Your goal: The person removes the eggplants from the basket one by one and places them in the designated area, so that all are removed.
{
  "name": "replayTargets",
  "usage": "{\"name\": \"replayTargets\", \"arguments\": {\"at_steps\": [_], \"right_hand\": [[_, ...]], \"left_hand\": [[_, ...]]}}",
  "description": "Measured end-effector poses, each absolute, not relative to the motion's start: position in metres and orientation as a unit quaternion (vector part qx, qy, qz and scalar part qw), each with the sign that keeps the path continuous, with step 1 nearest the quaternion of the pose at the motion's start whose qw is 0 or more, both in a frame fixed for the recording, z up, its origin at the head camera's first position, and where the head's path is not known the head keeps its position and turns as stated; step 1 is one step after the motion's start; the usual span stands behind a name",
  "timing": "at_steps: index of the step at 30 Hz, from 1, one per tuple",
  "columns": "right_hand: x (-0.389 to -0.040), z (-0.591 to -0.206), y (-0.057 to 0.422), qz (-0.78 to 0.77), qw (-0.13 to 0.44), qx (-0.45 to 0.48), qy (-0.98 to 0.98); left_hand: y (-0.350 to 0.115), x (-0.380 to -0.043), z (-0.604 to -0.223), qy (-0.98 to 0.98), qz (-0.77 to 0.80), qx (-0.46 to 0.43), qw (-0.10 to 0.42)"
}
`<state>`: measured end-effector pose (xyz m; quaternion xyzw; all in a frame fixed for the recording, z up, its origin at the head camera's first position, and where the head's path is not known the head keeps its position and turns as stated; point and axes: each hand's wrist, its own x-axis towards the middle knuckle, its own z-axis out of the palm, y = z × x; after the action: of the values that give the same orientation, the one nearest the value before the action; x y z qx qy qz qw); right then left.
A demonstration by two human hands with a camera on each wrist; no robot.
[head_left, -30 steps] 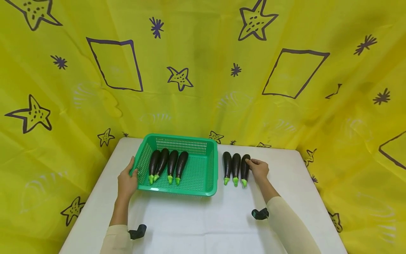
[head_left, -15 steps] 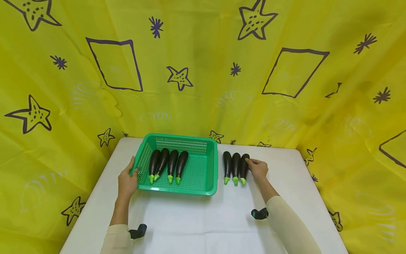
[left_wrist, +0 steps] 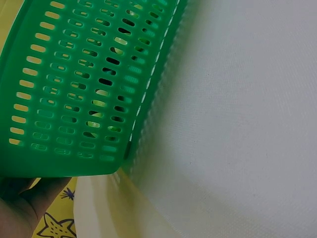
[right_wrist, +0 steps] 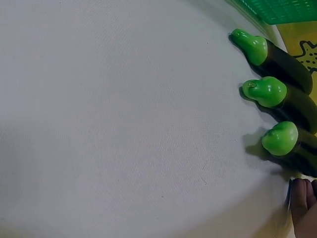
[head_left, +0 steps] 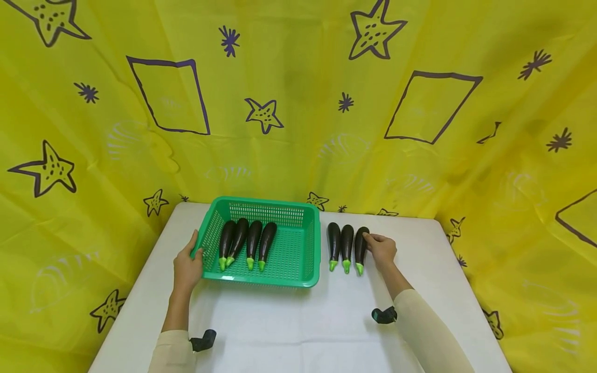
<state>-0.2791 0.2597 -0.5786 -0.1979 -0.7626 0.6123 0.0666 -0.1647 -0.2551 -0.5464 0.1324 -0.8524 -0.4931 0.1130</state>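
Note:
A green plastic basket stands on the white table, with several dark eggplants with green stems lying side by side in its left half. My left hand grips the basket's left rim; in the left wrist view the fingers are at its end wall. Right of the basket three more eggplants lie in a row. The rightmost eggplant is pinched near its upper end by my right hand. In the right wrist view that eggplant's green stem casts a shadow on the table beside it.
The left eggplant and middle eggplant of the row lie close to the basket's right wall. A yellow curtain with drawn stars hangs around the white table. Black devices sit at both wrists.
My right hand and the rightmost eggplant shifted slightly left toward the middle one, then back to the right, leaving a small gap. The left hand and basket stay put.

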Motion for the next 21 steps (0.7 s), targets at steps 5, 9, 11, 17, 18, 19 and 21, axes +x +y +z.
{"name": "replayTargets", "arguments": {"at_steps": [5, 9, 11, 17, 18, 19, 21], "right_hand": [[-0.2792, -0.5796, 0.2640, 0.615, 0.070, -0.198, -0.760], [-0.2786, -0.5810, 0.2659, 0.613, 0.070, -0.197, -0.762], [-0.2783, -0.5816, 0.2655, 0.608, 0.068, -0.198, -0.765], [-0.2793, -0.5826, 0.2612, 0.608, 0.068, -0.207, -0.763], [-0.2797, -0.5826, 0.2602, 0.610, 0.068, -0.209, -0.762], [-0.2798, -0.5823, 0.2588, 0.612, 0.069, -0.207, -0.760], [-0.2803, -0.5818, 0.2565, 0.613, 0.070, -0.205, -0.760]], "left_hand": [[-0.2553, -0.1644, -0.5463, -0.852, -0.495, 0.128, 0.114], [-0.2560, -0.1650, -0.5463, -0.852, -0.495, 0.125, 0.114], [-0.2562, -0.1654, -0.5465, -0.853, -0.493, 0.125, 0.116], [-0.2564, -0.1659, -0.5472, -0.854, -0.492, 0.127, 0.115], [-0.2563, -0.1658, -0.5473, -0.853, -0.492, 0.127, 0.115], [-0.2563, -0.1657, -0.5475, -0.853, -0.493, 0.126, 0.115], [-0.2562, -0.1656, -0.5479, -0.852, -0.494, 0.125, 0.116]]}}
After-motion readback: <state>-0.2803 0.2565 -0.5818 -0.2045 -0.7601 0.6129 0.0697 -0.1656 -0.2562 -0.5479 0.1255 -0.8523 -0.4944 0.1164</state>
